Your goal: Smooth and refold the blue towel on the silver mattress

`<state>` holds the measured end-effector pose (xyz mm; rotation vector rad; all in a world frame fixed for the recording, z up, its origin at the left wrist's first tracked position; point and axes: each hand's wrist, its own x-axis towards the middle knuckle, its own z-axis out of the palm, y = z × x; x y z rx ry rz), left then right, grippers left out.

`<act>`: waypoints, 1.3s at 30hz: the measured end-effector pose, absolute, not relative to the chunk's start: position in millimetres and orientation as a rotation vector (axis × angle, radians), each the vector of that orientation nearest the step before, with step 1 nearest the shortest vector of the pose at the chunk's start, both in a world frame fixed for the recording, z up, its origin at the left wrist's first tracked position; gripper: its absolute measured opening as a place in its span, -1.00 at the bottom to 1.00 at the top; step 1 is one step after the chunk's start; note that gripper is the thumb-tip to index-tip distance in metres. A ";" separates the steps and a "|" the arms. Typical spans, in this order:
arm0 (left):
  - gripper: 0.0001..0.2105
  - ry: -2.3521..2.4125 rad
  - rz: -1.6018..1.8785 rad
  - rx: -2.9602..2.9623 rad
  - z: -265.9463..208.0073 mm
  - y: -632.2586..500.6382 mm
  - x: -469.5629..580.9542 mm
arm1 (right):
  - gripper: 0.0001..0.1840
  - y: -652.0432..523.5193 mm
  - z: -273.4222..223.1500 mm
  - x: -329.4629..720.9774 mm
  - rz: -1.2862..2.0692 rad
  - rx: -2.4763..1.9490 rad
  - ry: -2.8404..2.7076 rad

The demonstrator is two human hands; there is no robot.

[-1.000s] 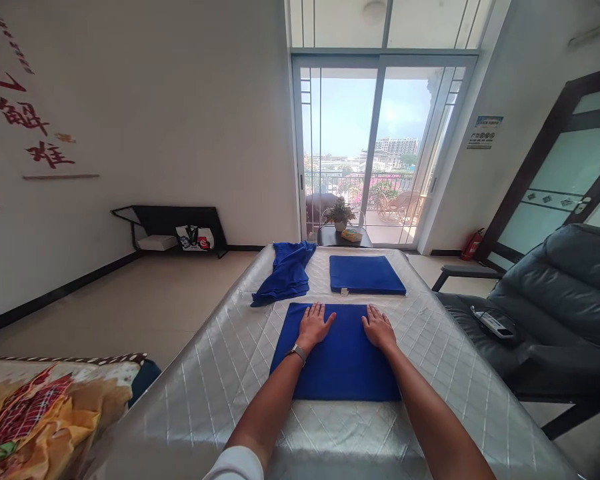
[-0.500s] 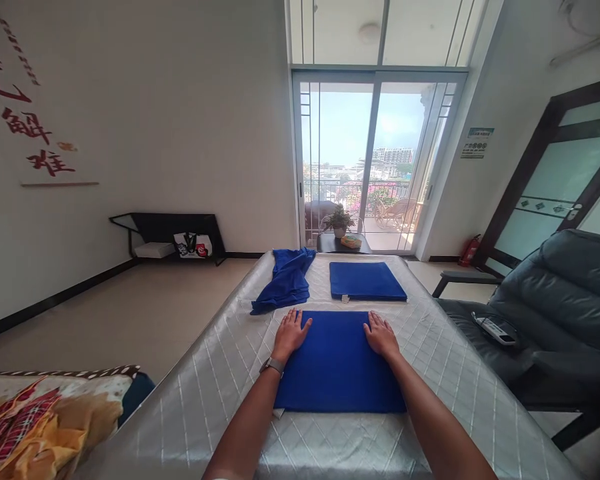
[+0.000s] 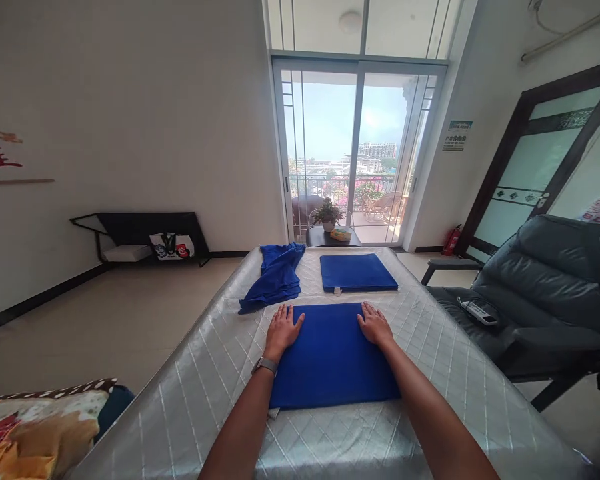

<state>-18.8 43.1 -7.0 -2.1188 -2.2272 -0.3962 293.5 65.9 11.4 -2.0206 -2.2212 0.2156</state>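
A blue cloth (image 3: 333, 360), folded into a flat rectangle, lies on the silver quilted cover (image 3: 205, 373) in front of me. My left hand (image 3: 283, 331) rests flat on its far left edge, fingers pointing away and thumb apart. On the far right edge lies my right hand (image 3: 374, 323), also flat with fingers stretched out. A small white tag shows at the cloth's near left corner. Beyond it sits a second folded blue cloth (image 3: 359, 272), also with a white tag. To its left is a crumpled blue cloth (image 3: 276, 275).
A dark padded armchair (image 3: 555, 280) stands at the right, with a power strip (image 3: 479, 312) on its seat. Patterned bedding (image 3: 45, 427) is at the lower left. Past the far edge, a small dark table (image 3: 320, 236) carries a potted plant (image 3: 327, 212) before glass doors.
The view has turned a little to the right, so the scene sits further left. My hands stay flat at the same edges of the folded cloth.
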 end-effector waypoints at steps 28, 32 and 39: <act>-0.45 -1.645 -0.695 -2.643 -2.6 56.5 204.5 | -0.29 62.7 3.5 304.6 0.182 -1.900 -2.306; -0.42 -1.742 -0.671 -2.604 -4.0 56.5 192.8 | -0.31 61.8 7.6 301.8 0.184 -1.928 -2.287; -0.29 -1.936 -0.454 -2.504 1.3 53.2 130.8 | -0.29 65.6 10.0 293.5 0.242 -1.968 -2.200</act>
